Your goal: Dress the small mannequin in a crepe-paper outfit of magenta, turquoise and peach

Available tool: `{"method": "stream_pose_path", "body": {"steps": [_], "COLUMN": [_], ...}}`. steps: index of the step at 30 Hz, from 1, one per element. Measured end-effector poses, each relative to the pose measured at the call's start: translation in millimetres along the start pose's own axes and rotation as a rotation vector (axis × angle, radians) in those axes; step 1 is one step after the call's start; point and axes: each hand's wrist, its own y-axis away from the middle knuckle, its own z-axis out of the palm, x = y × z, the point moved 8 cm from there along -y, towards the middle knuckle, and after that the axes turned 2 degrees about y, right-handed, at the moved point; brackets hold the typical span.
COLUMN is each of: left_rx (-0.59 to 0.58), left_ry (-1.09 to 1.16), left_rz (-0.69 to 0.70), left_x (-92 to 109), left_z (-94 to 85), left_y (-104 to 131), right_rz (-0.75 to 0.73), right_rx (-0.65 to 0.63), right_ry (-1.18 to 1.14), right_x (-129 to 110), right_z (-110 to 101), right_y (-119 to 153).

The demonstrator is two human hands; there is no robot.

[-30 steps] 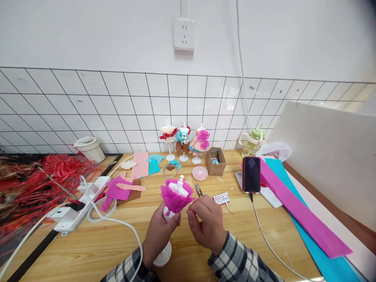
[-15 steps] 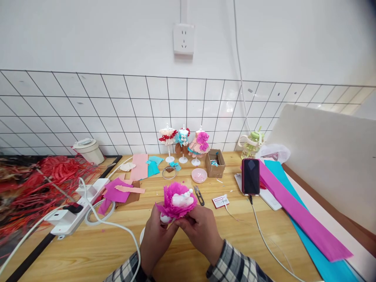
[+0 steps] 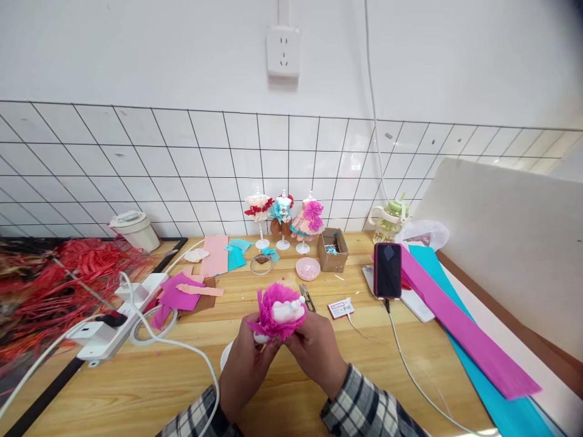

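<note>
Between my hands is a small white mannequin, tipped over with its neck knob toward the right. A ruffle of magenta crepe paper surrounds its body. My left hand is closed on the mannequin's lower part and the paper's left edge. On the other side, my right hand pinches the ruffle's lower right edge between thumb and fingers. Part of a white round base shows behind my left hand. Just beyond the ruffle lie thread snips. Both hands' fingertips are partly hidden by the paper.
Three dressed mini mannequins stand at the back beside a small cardboard box and a pink dish. Paper scraps and a power strip lie left. A phone and long crepe sheets are right.
The mannequin with its magenta ruffle has turned slightly and shifted a little to the right in my hands. Both hands keep their hold. The view has tilted a little.
</note>
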Motion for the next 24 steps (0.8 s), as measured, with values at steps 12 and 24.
{"method": "stream_pose_path", "body": {"steps": [12, 24], "left_rx": [0.013, -0.011], "left_ry": [-0.167, -0.132], "left_rz": [0.060, 0.087], "left_x": [25, 33], "left_z": [-0.5, 0.6], "left_y": [-4, 3], "right_rz": [0.000, -0.137], "right_rx": [0.261, 0.328], "right_ry": [0.368, 0.237], "right_x": [-6, -34], "right_z": [-28, -43], "right_y": [6, 0]}}
